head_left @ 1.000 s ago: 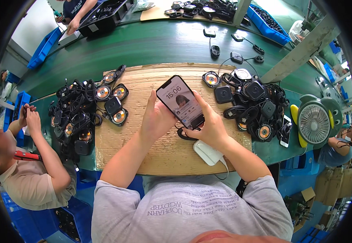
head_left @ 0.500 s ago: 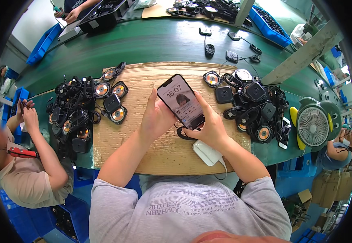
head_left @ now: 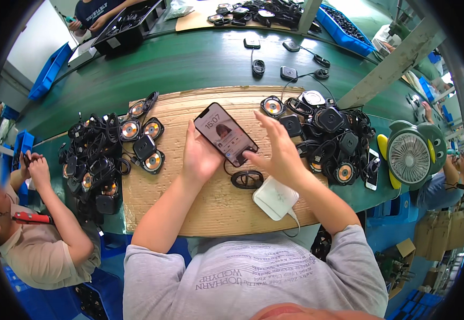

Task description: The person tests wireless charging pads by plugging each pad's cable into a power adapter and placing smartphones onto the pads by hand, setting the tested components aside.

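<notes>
A smartphone point(head_left: 226, 134) with its screen lit rests tilted in my left hand point(head_left: 202, 154), above the cardboard sheet point(head_left: 189, 213). My right hand point(head_left: 281, 152) is off to the phone's right, fingers spread. Its thumb lies close to the phone's lower corner; I cannot tell whether it touches. From under the phone a thin black cable runs to a small coil point(head_left: 247, 180) on the cardboard. A white square pad point(head_left: 276, 198) with a white cord sits below my right hand.
Piles of black cabled discs lie left point(head_left: 101, 154) and right point(head_left: 330, 133). A second phone point(head_left: 372, 169) and a green animal-shaped fan point(head_left: 410, 154) stand at the right. Beyond is a green conveyor belt point(head_left: 189, 58). A co-worker point(head_left: 50, 229) sits close on my left.
My right hand has let go of the phone and opened, moving to the right. The phone has shifted slightly left, held in my left hand. The coil and white pad show more fully.
</notes>
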`<move>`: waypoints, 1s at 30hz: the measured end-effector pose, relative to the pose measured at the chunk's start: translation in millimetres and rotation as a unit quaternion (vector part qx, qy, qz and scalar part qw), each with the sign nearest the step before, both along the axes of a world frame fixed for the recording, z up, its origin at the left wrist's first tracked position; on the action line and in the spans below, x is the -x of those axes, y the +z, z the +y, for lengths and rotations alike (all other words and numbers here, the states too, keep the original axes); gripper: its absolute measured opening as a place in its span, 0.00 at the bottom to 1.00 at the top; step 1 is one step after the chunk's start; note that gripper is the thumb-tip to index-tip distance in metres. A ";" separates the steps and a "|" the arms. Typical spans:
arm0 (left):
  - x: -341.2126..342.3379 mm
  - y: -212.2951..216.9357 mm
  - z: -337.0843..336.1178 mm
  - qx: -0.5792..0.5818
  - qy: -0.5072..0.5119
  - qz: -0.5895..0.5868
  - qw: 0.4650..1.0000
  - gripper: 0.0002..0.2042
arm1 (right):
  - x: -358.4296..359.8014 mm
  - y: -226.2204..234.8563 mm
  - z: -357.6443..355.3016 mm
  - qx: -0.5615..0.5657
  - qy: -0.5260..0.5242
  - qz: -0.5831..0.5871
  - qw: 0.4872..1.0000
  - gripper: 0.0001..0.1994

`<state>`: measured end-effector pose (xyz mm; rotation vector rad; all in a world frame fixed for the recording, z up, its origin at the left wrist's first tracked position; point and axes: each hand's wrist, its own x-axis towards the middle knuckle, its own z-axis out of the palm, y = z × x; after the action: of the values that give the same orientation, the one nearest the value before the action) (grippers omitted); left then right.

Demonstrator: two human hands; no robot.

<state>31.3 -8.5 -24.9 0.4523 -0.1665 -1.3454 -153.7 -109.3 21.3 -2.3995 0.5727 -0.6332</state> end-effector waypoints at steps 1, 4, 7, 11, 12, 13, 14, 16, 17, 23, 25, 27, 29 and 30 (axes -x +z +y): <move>-3.3 -2.5 -1.5 -0.019 0.026 0.018 0.999 0.32 | -2.6 4.5 -7.6 -0.002 -0.002 0.002 1.000 0.43; -12.1 -13.1 -8.4 -0.031 0.047 0.043 0.998 0.31 | -24.0 11.7 -40.8 0.050 0.027 0.026 0.998 0.36; -15.4 -18.1 -10.0 -0.016 0.038 0.063 0.997 0.31 | -79.3 4.1 -96.9 0.124 -0.033 0.139 0.982 0.35; -5.5 -9.7 -20.5 0.006 0.007 0.064 0.998 0.29 | -144.9 -25.2 -181.1 0.172 -0.196 0.204 0.944 0.31; -8.5 -11.8 -18.9 0.008 0.005 0.064 0.998 0.28 | -158.8 -30.8 -193.0 0.189 -0.246 0.230 0.922 0.30; -10.4 -12.5 -15.6 0.010 0.006 0.063 0.998 0.28 | -162.8 -29.4 -192.9 0.191 -0.246 0.229 0.922 0.30; -11.4 -13.6 -13.2 0.009 0.008 0.063 0.998 0.28 | -169.9 -26.4 -194.9 0.196 -0.231 0.254 0.919 0.29; -12.2 -16.0 -11.9 0.007 0.008 0.063 0.998 0.28 | -178.8 -20.2 -201.3 0.204 -0.204 0.305 0.907 0.27; -12.7 -16.9 -13.6 0.006 0.006 0.063 0.998 0.28 | -182.9 -11.8 -211.1 0.208 -0.192 0.332 0.900 0.27; -8.8 -17.6 -20.2 0.006 0.001 0.082 0.997 0.29 | -117.4 30.1 -331.7 0.208 -0.111 0.503 0.831 0.22; -10.0 -18.9 -20.1 0.005 -0.002 0.080 0.997 0.29 | -92.1 30.6 -341.2 0.207 -0.072 0.552 0.805 0.21; -15.0 -20.4 -16.3 0.002 0.004 0.073 0.997 0.29 | -94.7 22.8 -327.8 0.208 -0.024 0.592 0.778 0.20; -11.0 -21.7 -24.2 0.014 -0.006 0.082 0.996 0.29 | -63.2 5.2 -344.5 0.264 0.005 0.509 0.819 0.15; -12.2 -24.9 -23.5 0.017 -0.007 0.088 0.996 0.29 | -66.6 5.6 -343.1 0.264 0.011 0.507 0.821 0.15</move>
<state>43.4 -32.0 -49.8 0.3021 -0.0469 -1.3865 -87.1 -452.4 27.0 -3.1628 0.8492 0.6997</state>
